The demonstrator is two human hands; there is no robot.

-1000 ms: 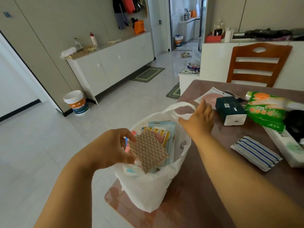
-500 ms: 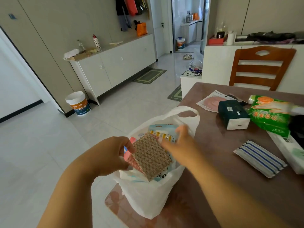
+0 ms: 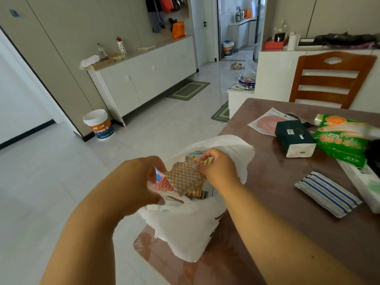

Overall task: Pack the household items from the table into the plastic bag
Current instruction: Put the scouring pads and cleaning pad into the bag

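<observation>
A white plastic bag (image 3: 185,233) stands open at the near left corner of the brown table (image 3: 277,223), with a colourful packet inside. Over its mouth I hold a tan woven scouring pad (image 3: 184,177) with a pink one behind it. My left hand (image 3: 135,179) grips the pads' left edge. My right hand (image 3: 218,168) pinches the top right corner of the tan pad. On the table to the right lie a dark green tissue box (image 3: 294,138), a green glove packet (image 3: 341,140), a blue-striped cloth (image 3: 327,193) and a flat pink-disc packet (image 3: 267,122).
A long white pack (image 3: 364,182) lies at the table's right edge beside a black object. A wooden chair (image 3: 329,79) stands behind the table. The tiled floor on the left holds a white bucket (image 3: 98,124) beside a white sideboard (image 3: 144,79).
My right hand left the bag's far handle, came back toward me and took hold of the tan pad's top corner. My left hand kept its grip on the pads.
</observation>
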